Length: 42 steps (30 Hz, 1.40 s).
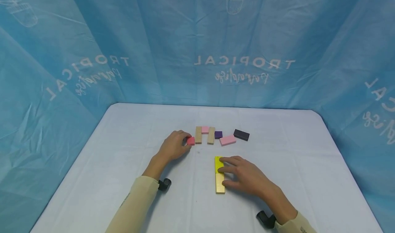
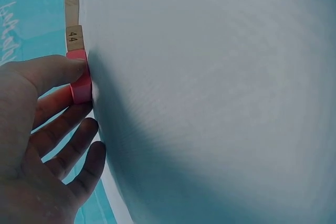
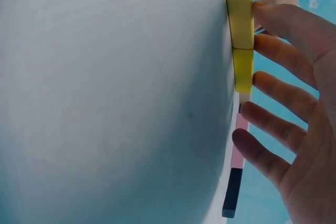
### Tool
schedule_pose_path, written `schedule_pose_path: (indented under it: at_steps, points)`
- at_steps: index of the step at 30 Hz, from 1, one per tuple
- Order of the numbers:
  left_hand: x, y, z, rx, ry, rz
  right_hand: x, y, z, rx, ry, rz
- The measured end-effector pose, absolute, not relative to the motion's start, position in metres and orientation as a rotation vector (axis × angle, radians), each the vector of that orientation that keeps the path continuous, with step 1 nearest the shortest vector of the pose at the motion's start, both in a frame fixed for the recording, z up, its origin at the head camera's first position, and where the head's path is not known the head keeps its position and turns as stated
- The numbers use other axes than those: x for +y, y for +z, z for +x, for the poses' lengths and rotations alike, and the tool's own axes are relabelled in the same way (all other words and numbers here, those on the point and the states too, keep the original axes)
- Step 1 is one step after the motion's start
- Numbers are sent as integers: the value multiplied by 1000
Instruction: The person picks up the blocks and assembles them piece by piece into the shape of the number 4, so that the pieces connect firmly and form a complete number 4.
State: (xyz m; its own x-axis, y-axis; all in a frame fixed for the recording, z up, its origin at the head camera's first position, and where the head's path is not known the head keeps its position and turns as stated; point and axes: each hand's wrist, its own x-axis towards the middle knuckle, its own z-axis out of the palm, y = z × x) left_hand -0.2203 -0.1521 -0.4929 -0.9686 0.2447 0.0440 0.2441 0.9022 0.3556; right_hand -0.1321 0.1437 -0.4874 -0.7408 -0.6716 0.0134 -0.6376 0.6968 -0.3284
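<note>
My left hand (image 1: 175, 145) pinches a small red block (image 1: 191, 141) between thumb and index finger; its other fingers are spread in the left wrist view. Just right of the red block lies a plain wooden block (image 1: 198, 135), numbered 44 on its end. Nearer me, a bright yellow block (image 1: 217, 165) and a golden-yellow block (image 1: 220, 187) lie end to end in one line. The fingertips of my right hand (image 1: 247, 174) touch these two along their right side and top, the fingers spread and fairly straight.
Beyond stand a pink block (image 1: 205, 130), a second wooden block (image 1: 211, 136) and a dark purple block (image 1: 218, 135). Right of them lie a larger pink block (image 1: 227, 140) and a black block (image 1: 241, 135). A blue printed curtain (image 1: 172, 54) surrounds the white table (image 1: 277, 143).
</note>
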Motion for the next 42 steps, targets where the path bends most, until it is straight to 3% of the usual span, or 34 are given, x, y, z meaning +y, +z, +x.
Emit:
schedule_pose_path:
  at_steps: [42]
  points:
    - [-139, -476, -204, 3046, 621, 462, 143, -489, -130, 2786, -489, -1020]
